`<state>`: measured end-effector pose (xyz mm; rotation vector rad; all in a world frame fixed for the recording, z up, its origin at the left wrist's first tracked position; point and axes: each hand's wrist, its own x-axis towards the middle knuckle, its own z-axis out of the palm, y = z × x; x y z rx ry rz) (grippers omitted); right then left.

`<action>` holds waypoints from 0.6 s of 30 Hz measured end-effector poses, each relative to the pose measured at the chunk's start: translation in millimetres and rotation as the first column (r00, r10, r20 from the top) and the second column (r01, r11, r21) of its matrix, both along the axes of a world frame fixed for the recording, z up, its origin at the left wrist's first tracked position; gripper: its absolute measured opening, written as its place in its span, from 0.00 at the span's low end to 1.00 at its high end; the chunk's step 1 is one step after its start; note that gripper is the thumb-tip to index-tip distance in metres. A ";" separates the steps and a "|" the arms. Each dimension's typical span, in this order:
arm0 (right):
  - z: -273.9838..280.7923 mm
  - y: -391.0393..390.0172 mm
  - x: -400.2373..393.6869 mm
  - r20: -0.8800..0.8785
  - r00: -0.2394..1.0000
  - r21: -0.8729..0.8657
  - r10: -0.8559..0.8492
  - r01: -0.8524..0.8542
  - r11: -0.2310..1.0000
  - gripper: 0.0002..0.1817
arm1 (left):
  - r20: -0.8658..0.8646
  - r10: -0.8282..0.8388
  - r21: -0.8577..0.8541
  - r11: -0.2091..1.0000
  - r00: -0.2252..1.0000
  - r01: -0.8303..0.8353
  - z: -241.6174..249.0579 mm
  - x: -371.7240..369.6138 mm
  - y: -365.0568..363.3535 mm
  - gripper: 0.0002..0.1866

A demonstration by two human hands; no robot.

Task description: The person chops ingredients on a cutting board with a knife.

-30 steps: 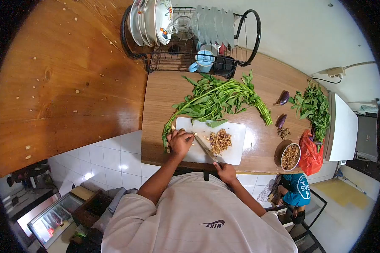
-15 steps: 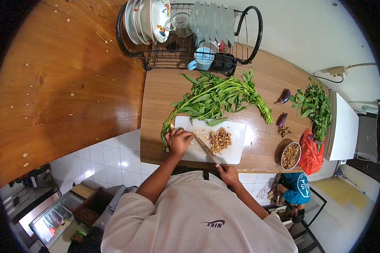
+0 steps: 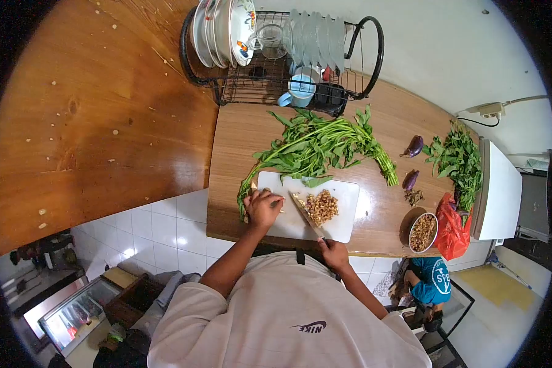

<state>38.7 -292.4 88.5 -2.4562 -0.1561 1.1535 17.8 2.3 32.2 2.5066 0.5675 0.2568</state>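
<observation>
On the white cutting board (image 3: pixel 343 218) lies a pile of chopped brown pieces (image 3: pixel 322 207). My right hand (image 3: pixel 334 253) is closed on the handle of a knife (image 3: pixel 305 214), whose blade lies along the left side of the pile. My left hand (image 3: pixel 263 207) is at the board's left edge, fingers curled over some pale pieces too small to make out. Long-stemmed leafy greens (image 3: pixel 319 144) lie behind the board, and their leafy end reaches down beside my left hand.
A dish rack (image 3: pixel 276 92) with plates, glasses and a blue mug stands at the back. To the right are two small eggplants (image 3: pixel 413 146), a bowl of chopped pieces (image 3: pixel 423 233), a red plastic bag (image 3: pixel 452 230) and more greens (image 3: pixel 457 156). A person (image 3: pixel 429 279) sits beyond the table.
The knife has shifted from beside my left fingers toward the chopped pile, its tip now apart from them. The whole view has moved slightly.
</observation>
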 end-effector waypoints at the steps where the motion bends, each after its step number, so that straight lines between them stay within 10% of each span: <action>1: -3.1 -5.6 -2.3 0.001 1.000 -0.002 0.000 0.000 1.000 0.37 | 0.001 0.000 -0.002 1.000 1.000 0.000 0.0 -0.4 -0.6 0.05; 18: -5.5 12.3 0.4 -0.077 0.991 -0.002 0.112 -0.113 0.994 0.37 | -0.005 0.035 -0.042 0.999 0.999 -0.035 -5.0 -2.1 -1.3 0.03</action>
